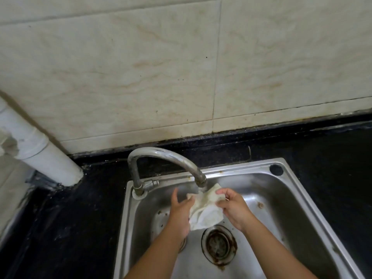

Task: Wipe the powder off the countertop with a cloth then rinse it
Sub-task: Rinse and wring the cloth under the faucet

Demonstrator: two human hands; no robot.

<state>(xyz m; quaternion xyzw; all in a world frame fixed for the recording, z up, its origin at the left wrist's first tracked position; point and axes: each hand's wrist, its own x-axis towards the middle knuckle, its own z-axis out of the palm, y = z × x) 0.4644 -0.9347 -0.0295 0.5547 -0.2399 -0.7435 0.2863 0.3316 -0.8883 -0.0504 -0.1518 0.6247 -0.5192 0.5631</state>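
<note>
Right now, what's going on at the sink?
A person holds a stained white cloth between both hands over the steel sink, right under the faucet spout. The left hand supports it with fingers mostly straight, while the right hand pinches its edge. This looks like the rinse step; whether water is running is hard to tell. The drain sits just below.
</note>
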